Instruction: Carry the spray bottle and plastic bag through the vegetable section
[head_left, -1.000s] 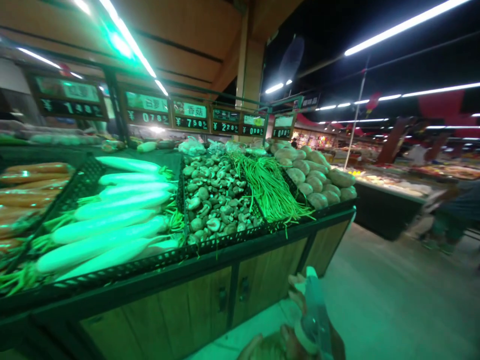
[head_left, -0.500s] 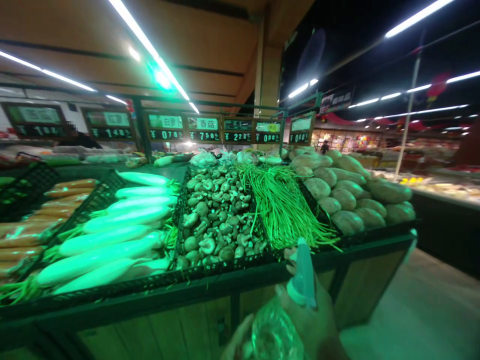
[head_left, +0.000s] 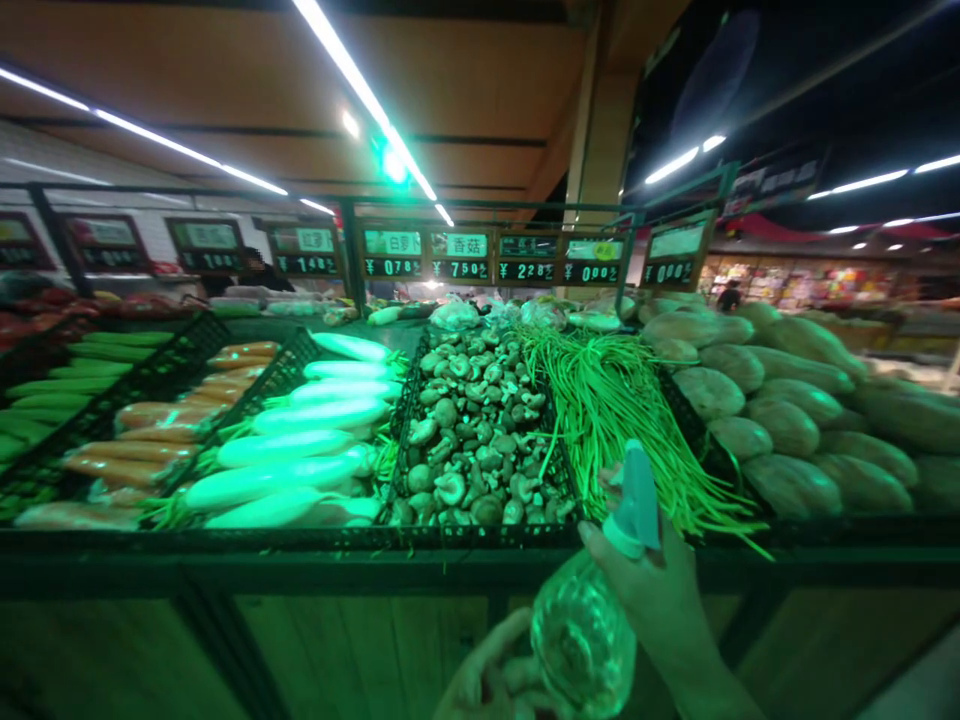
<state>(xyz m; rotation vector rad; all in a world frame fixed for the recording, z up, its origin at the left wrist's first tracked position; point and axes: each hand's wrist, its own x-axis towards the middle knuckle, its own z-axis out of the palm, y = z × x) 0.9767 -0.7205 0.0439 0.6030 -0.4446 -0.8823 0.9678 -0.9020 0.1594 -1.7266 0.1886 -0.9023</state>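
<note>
Above and left of the grip on the spray bottle (head_left: 586,635), we see fluorescent tubes (head_left: 367,98) bright white against a green glare spot (head_left: 394,163). Green light tints the bottle and nearly bleaches the radishes (head_left: 277,478) leftward; cabinet panels (head_left: 337,650) below them lie dim. Far right of the grip, we find background shelves (head_left: 795,280) blurred.

The right hand (head_left: 660,585) holds the transparent spray bottle (head_left: 589,640) by its neck, just under the blue-green spray head (head_left: 637,495), and the bottle is tilted. The left hand (head_left: 487,680) is beside the bottle's body, its fingers close against it. Beyond them, on the stand (head_left: 337,575), lie carrots (head_left: 161,415), white radishes (head_left: 300,447), mushrooms (head_left: 480,445), long green stalks (head_left: 615,400) and big brownish tubers (head_left: 784,425), with price signs (head_left: 459,257) above.
</note>
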